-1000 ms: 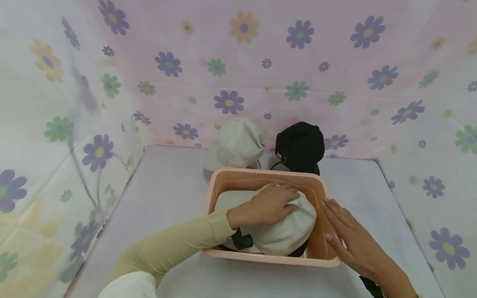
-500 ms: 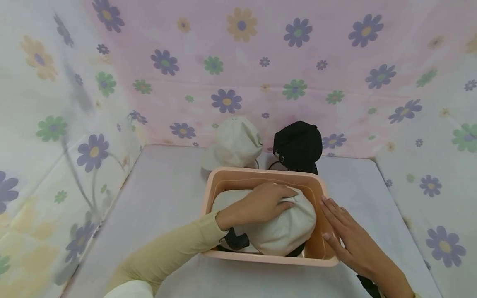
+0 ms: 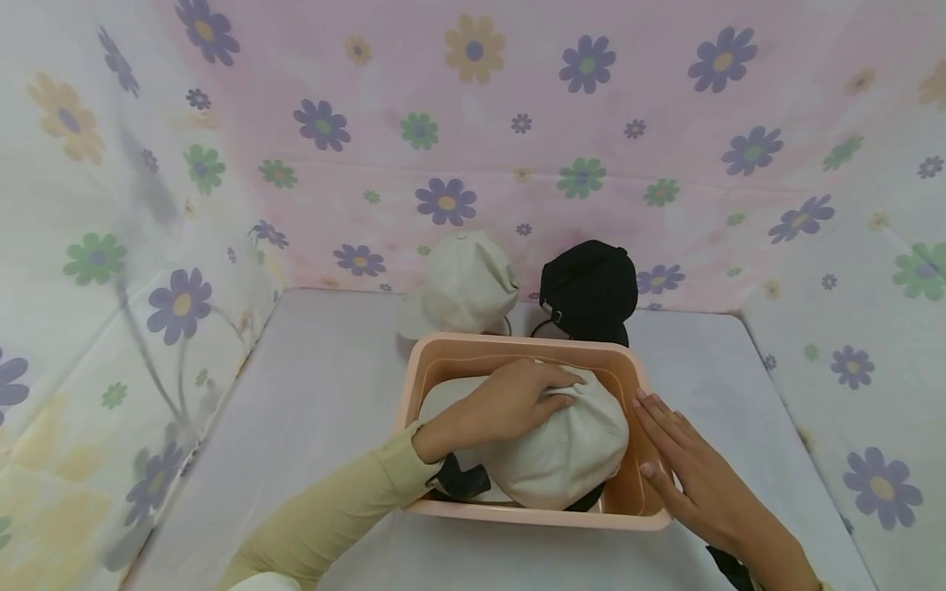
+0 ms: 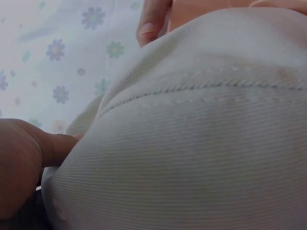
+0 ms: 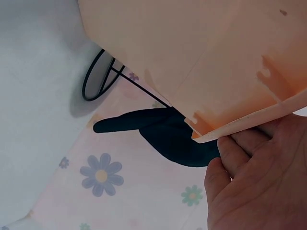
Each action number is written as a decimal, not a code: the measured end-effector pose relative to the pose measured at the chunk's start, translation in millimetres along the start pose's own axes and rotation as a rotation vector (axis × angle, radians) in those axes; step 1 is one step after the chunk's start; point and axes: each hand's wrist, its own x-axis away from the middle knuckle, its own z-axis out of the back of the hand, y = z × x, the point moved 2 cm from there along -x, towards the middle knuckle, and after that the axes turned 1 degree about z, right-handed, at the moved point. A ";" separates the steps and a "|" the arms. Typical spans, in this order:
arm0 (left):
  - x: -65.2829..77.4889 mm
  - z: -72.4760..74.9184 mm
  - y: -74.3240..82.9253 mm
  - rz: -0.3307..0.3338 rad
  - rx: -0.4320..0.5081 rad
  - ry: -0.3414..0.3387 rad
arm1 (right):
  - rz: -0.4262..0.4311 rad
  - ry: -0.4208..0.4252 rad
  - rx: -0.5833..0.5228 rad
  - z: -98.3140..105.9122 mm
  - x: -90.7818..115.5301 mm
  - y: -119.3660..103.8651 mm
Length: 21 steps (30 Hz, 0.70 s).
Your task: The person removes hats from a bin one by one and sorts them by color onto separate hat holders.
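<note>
In the head view a cream baseball cap [image 3: 572, 455] lies in a peach plastic bin [image 3: 539, 515]. My left hand [image 3: 510, 402] reaches in from the left and pinches the cap's fabric near its top, where folds run out from the fingertips. The cap fills most of the left wrist view, with my left thumb [image 4: 57, 149] pressed to its side. My right hand [image 3: 709, 484] rests along the bin's right rim, its fingers straight. In the right wrist view those fingers [image 5: 235, 155] touch the outside of the rim. A pale flat cap part [image 3: 449, 396] shows at the bin's left.
Behind the bin another cream cap [image 3: 469, 283] and a black cap [image 3: 590, 287] sit side by side against the flowered backdrop [image 3: 584, 131]. A thin black wire stand [image 5: 93, 79] is visible under the black cap. Pale cloth [image 3: 332, 369] covers the table.
My left hand has drawn a little to the left on the cap, and the folds under its fingers have shifted. My right hand stays at the bin's rim. The head view has turned slightly.
</note>
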 end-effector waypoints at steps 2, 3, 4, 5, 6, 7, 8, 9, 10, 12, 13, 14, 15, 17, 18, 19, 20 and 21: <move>1.6 1.8 -0.1 0.003 0.028 0.006 | 0.000 0.002 -0.002 0.1 0.1 -0.6; 2.5 3.0 0.0 0.008 0.041 0.008 | 0.001 0.004 -0.001 0.1 0.2 -0.8; 3.4 4.0 -0.1 0.013 0.053 0.010 | 0.004 0.007 0.000 0.0 0.1 -1.0; 4.1 5.1 -0.1 0.016 0.066 0.012 | 0.006 0.009 0.001 -0.1 0.1 -1.0; 5.0 6.4 0.3 0.020 0.078 0.016 | 0.007 0.013 0.003 -0.3 0.2 -0.9; 5.9 7.7 0.7 0.024 0.087 0.018 | 0.006 0.013 0.003 -0.4 0.2 -0.9; 6.9 8.9 0.9 0.025 0.095 0.022 | 0.004 0.012 0.001 -0.5 0.2 -0.8; 8.0 10.4 1.2 0.024 0.105 0.027 | 0.001 0.011 0.001 -0.7 0.3 -0.6; 8.9 11.9 1.5 0.017 0.112 0.035 | -0.003 0.009 -0.001 -0.8 0.4 -0.5; 10.7 15.2 1.8 -0.002 0.136 0.059 | -0.014 0.005 -0.005 -1.0 0.6 -0.8; 11.6 16.9 1.5 -0.014 0.147 0.073 | -0.018 0.003 -0.009 -1.1 0.6 -1.0; 12.2 18.4 1.2 -0.031 0.162 0.087 | -0.022 0.003 -0.012 -1.2 0.8 -1.1; 12.8 20.0 0.9 -0.045 0.177 0.100 | -0.024 0.004 -0.011 -1.2 0.9 -1.2; 13.8 22.4 -0.7 -0.071 0.205 0.121 | -0.025 0.008 -0.012 -1.1 1.1 -1.2; 14.4 23.4 -1.6 -0.078 0.218 0.126 | -0.022 0.010 -0.011 -1.0 1.1 -1.1; 15.2 24.5 -2.3 -0.080 0.228 0.131 | -0.016 0.013 -0.010 -0.8 1.1 -0.9; 15.8 25.7 -2.9 -0.083 0.240 0.134 | -0.009 0.018 -0.007 -0.5 1.1 -0.6; 16.4 26.9 -3.6 -0.081 0.246 0.138 | 0.001 0.022 -0.006 -0.3 1.2 -0.4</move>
